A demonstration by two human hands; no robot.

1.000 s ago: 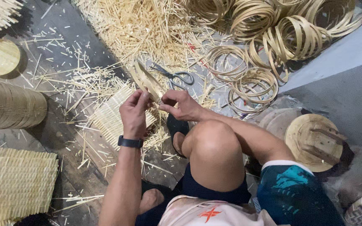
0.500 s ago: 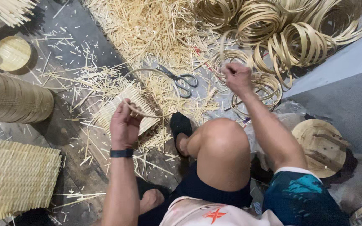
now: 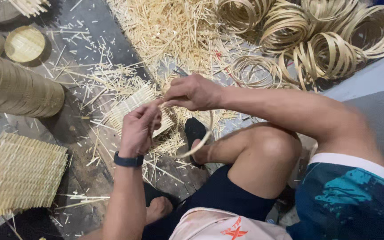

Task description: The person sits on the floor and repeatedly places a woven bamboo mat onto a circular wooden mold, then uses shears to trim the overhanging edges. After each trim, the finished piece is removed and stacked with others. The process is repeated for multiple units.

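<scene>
Splinter-strewn floor [image 3: 90, 53] surrounds us; finished baskets [image 3: 18, 89] lie stacked at left. Our left hand [image 3: 139, 129] and right hand [image 3: 194, 92] pinch a bamboo strip [image 3: 201, 142] over the half-woven mat [image 3: 132, 104]; hoops [image 3: 325, 49] wait upper right.

— What's the floor [image 3: 90, 26] like?

— Dark, worn and scuffed, strewn with pale splinters [image 3: 112, 84]. A big heap of straw-coloured sticks [image 3: 178, 31] lies at the top middle.

— And to the right?

— Coiled bamboo hoops [image 3: 325, 49] piled together, beside a pale grey mat [image 3: 374, 75].

— The left side?

— A stack of round woven lids [image 3: 18, 89] on its side, one small round basket [image 3: 24, 43] above it, and a square woven mat stack [image 3: 18, 173] lower down.

— Light?

— Even, soft, with no hard shadows.
</scene>
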